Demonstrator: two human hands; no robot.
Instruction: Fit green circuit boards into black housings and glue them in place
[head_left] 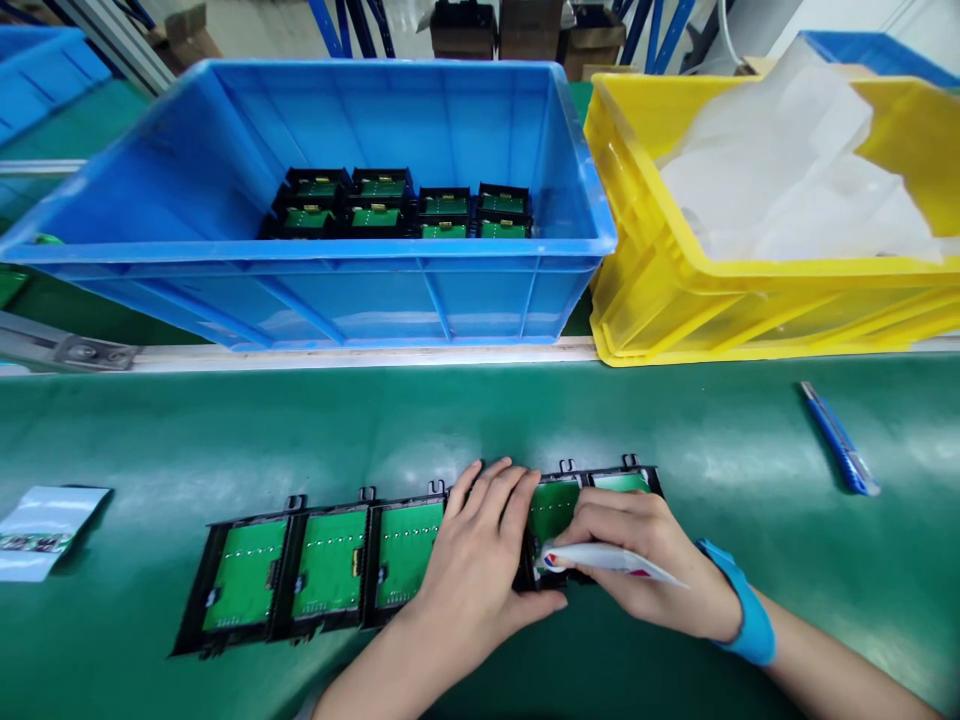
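Observation:
A row of green circuit boards [328,562] sits in a long black plastic frame [277,580] on the green mat. My left hand [480,565] lies across the frame's middle, fingers stretched out, covering part of the boards. Toward the frame's right end, my right hand [645,555] is closed around a white squeeze tube [611,558] with small red and blue marks. The tube's tip points left and down at the lower edge of a board near my left thumb; the exact spot of contact is hard to see. A blue band [742,605] circles my right wrist.
Behind the mat stands a blue bin [420,295] holding several black-framed boards [375,215]. Right of it is a yellow bin [780,310] with white plastic sheeting [795,180]. A blue utility knife [838,440] lies at right, a small silvery packet [49,530] at left.

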